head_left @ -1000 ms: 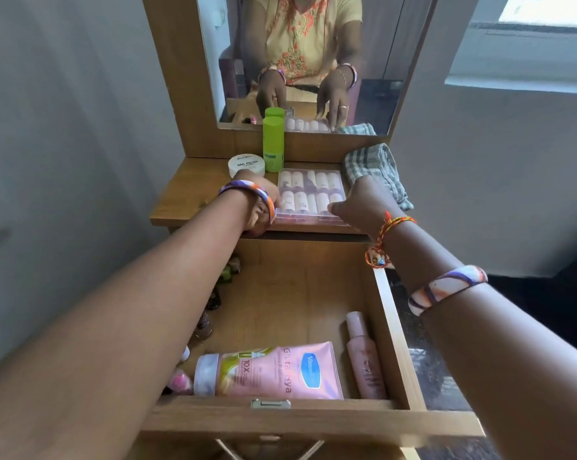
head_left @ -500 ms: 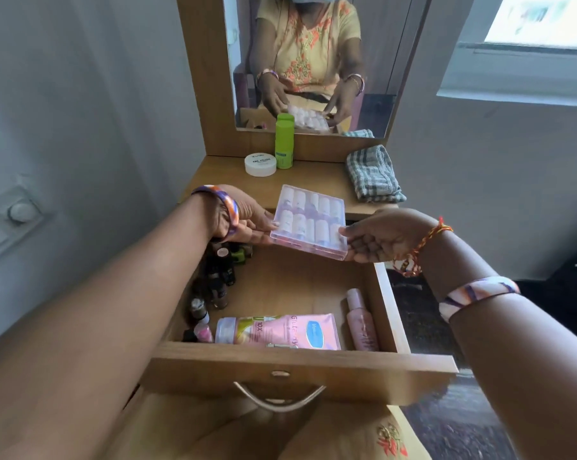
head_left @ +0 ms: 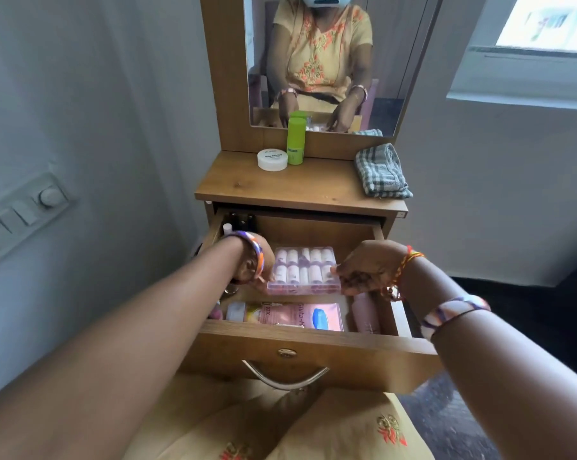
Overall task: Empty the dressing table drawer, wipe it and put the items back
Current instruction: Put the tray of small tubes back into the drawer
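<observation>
Head view. Your left hand point(head_left: 252, 260) and right hand point(head_left: 363, 272) each pinch one short end of the clear plastic case of pale nail-polish bottles point(head_left: 303, 270), holding it level inside the open wooden drawer point(head_left: 313, 346). Whether the case touches the drawer floor cannot be told; its near edge hides what lies beneath. Your left fingertips are mostly hidden behind the wrist and the striped bangle.

Drawer front: a pink flat tube with a blue oval label point(head_left: 300, 315), its lower edge cut off by the drawer's front panel. Just right of it, a pale pink bottle point(head_left: 365, 313), partly under your right hand. Along the left wall, small dark bottles point(head_left: 242, 222); labels unreadable.

On the table point(head_left: 300, 187): a white round jar point(head_left: 272, 159) touching or just beside a green cylindrical bottle point(head_left: 295, 141), and a folded grey checked cloth point(head_left: 381, 171) at the right edge.
</observation>
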`<state>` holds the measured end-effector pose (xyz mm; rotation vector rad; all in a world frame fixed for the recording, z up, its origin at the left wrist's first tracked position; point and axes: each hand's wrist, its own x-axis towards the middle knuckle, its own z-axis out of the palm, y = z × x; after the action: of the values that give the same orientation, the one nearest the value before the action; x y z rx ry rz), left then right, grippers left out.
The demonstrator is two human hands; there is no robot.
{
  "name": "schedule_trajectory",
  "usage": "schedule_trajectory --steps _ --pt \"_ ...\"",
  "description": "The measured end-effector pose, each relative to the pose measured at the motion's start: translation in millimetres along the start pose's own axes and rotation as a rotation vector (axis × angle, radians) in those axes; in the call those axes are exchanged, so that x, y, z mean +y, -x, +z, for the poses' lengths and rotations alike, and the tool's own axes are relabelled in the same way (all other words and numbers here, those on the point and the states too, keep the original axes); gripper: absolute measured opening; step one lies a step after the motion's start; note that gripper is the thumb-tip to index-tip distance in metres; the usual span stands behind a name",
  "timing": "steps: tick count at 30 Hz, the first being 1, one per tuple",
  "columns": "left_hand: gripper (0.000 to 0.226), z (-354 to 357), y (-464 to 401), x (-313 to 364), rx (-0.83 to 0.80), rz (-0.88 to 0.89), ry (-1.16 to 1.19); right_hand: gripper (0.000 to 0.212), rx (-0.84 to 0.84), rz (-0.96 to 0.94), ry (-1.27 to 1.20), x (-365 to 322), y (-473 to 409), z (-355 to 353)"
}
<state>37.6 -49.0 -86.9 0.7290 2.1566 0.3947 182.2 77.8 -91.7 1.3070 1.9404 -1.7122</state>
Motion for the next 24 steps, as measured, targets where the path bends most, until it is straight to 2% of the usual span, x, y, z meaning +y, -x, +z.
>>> schedule_trajectory --steps 2,7,13,18,20,24 --pt "0.034 5 0 1 0.058 0.079 -0.388 0.024 0.054 -0.013 0.039 -1 -10 7" --pt "0.025 8 -4 -1 -0.021 0.237 -1.087 0.028 0.112 0.002 0.087 0 -36 16" --pt "0.031 14 -29 -5 -0.079 0.311 -1.36 0.029 0.166 0.024 0.184 2 -61 25" --pt "0.009 14 -23 -4 -0.119 0.407 -1.546 0.028 0.19 0.05 0.158 4 -73 34" --pt "0.008 15 -21 -4 -0.122 0.428 -1.647 0.027 0.202 0.042 0.144 3 -75 37" --pt "0.023 19 -28 -12 -0.103 0.463 -1.707 0.017 0.241 0.009 0.15 1 -74 41"
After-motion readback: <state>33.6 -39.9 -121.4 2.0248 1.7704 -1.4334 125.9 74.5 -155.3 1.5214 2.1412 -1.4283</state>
